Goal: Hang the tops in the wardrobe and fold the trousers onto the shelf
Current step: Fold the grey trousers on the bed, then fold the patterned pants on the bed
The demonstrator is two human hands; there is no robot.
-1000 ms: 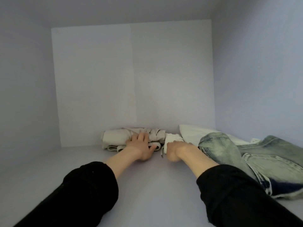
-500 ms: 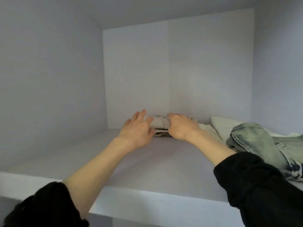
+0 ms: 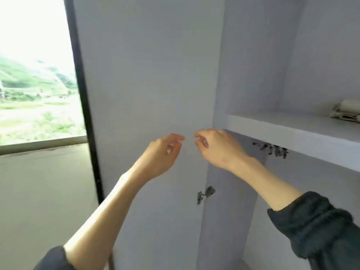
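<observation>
Folded beige trousers (image 3: pixel 346 111) lie on the white wardrobe shelf (image 3: pixel 282 131) at the far right edge of the view. My left hand (image 3: pixel 165 152) and my right hand (image 3: pixel 216 147) hang in the air in front of the open wardrobe door (image 3: pixel 148 94), left of and just below the shelf's front edge. Both hands are empty, with fingers loosely curled, and their fingertips are close together. Neither hand touches the trousers or the shelf.
The open white door carries a metal hinge (image 3: pixel 205 193). A rail bracket (image 3: pixel 272 151) sits under the shelf. A window (image 3: pixel 37 75) with a dark frame is at left, with a grey wall (image 3: pixel 44 191) below it.
Both hands have let go of the folded beige trousers and drawn back off the shelf. The view has swung left, so the shelf is now at the right and the jeans are out of sight.
</observation>
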